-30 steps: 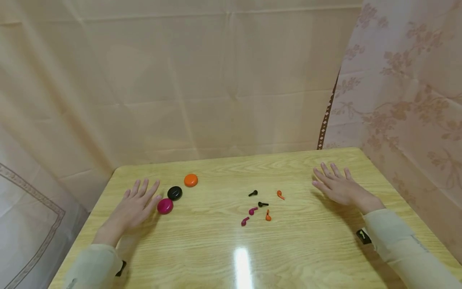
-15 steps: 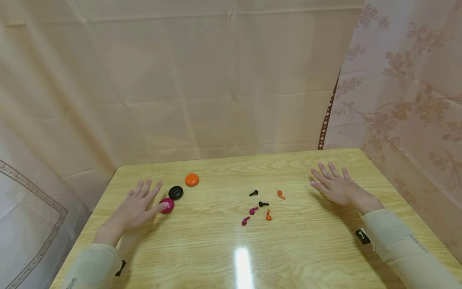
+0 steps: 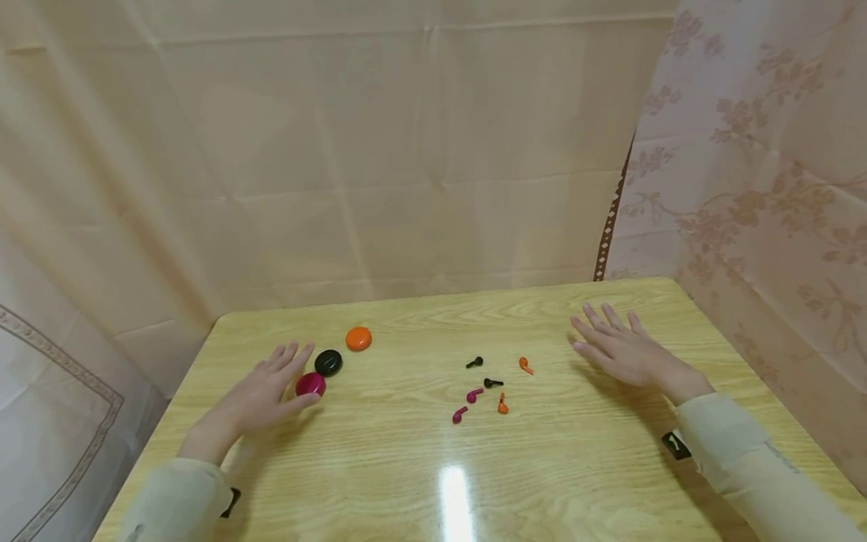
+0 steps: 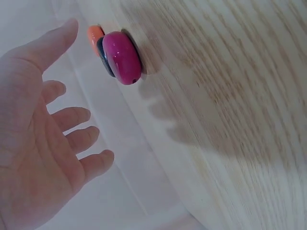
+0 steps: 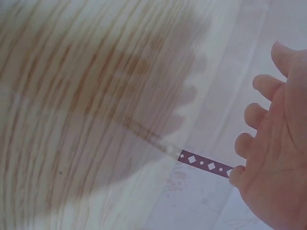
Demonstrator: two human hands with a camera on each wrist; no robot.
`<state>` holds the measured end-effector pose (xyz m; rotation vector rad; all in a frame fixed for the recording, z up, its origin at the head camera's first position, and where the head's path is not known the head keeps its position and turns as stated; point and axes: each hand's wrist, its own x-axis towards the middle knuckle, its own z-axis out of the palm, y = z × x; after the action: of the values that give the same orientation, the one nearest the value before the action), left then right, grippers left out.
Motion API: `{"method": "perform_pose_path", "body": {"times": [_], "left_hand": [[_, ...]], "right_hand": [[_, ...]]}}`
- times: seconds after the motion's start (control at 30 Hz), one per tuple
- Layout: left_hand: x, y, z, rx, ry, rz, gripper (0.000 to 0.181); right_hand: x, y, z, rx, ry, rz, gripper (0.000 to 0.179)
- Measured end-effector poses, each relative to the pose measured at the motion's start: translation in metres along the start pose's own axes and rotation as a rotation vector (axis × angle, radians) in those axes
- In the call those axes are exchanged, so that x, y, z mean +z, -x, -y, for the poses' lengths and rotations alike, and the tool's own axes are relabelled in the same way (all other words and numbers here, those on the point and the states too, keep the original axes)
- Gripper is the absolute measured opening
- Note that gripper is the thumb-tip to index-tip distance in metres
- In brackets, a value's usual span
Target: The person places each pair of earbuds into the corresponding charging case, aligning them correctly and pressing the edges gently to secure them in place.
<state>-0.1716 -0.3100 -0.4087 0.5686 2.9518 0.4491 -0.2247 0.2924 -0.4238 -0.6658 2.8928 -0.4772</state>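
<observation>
woodgrain tabletop (image 3: 393, 467), a person's two bare hands above it. left hand (image 3: 254, 399): palm down, fingers extended, thumb held out to the side, nothing in the grasp. in the head view the thumb overlaps the near edge of the magenta round case (image 3: 311, 382); the left wrist view shows a gap between hand and case, so no contact.

case row on the person's left: magenta nearest, glossy black round case (image 3: 328, 363) just beyond it, orange round case (image 3: 359, 339) farthest, the line slanting away and to the right. magenta and black sit very close; cannot tell whether they touch. small gap between black and orange.

right hand (image 3: 626, 354): over the right part of the table, palm down, fingers spread with a slight bend, nothing held. shadow falls on the wood beneath.

six stemmed earbuds between the hands, loosely scattered, nearer the right hand than the left. far black earbud (image 3: 478, 361), stem toward the left; near black earbud (image 3: 488, 383), stem toward the right. far orange earbud (image 3: 524, 363) closest to the right hand; near orange earbud (image 3: 503, 408), stem pointing away from the person. upper magenta earbud (image 3: 472, 397) and lower magenta earbud (image 3: 457, 418) close together on the near left of the group.

beyond the table: beige cloth (image 3: 305, 135); on the right, floral cloth (image 3: 765, 188).
</observation>
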Motion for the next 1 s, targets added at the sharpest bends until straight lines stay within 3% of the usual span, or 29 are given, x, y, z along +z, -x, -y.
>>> {"method": "perform_pose_path", "body": {"times": [0.3, 0.57, 1.0], "left_hand": [[0.001, -0.003, -0.001, -0.006, -0.021, 0.012, 0.088], [0.003, -0.003, 0.004, -0.021, 0.061, 0.011, 0.092], [0.006, -0.007, 0.0, 0.002, 0.084, 0.028, 0.082]], "right_hand": [[0.0, -0.002, 0.007, -0.03, 0.01, -0.017, 0.064], [0.005, -0.007, 0.014, -0.06, 0.019, -0.019, 0.064], [0.008, -0.011, 0.029, -0.128, -0.072, -0.054, 0.062]]}}
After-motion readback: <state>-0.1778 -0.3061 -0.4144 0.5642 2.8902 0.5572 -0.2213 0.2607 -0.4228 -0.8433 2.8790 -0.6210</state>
